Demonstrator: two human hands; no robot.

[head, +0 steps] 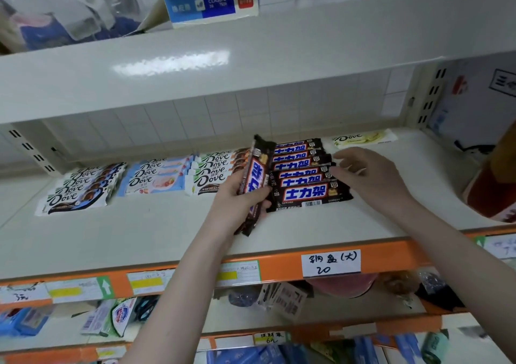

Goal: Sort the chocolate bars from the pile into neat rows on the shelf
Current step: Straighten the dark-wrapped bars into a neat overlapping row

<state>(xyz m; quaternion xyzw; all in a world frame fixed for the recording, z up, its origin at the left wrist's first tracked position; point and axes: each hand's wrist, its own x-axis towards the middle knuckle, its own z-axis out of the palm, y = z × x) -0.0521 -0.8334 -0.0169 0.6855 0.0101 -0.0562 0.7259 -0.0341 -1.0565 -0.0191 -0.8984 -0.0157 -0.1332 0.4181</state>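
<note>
On the white shelf (pixel 145 232) lie rows of chocolate bars. From left: dark Dove bars (pixel 81 187), pink-and-blue Dove bars (pixel 156 176), green-white Dove bars (pixel 209 173), then a row of several dark Snickers bars (pixel 304 173). My left hand (pixel 237 199) grips a small bunch of Snickers bars (pixel 255 179), held upright just left of the Snickers row. My right hand (pixel 371 176) hovers at the right end of that row, fingers spread and touching the bar ends. One pale yellow Dove bar (pixel 363 138) lies alone at the back right.
An upper shelf (pixel 251 56) overhangs closely, with a blue box (pixel 212 3) on it. A red-and-white container (pixel 491 193) stands at the right end. The shelf's orange front edge (pixel 279 268) carries paper price labels. Lower shelves hold assorted goods.
</note>
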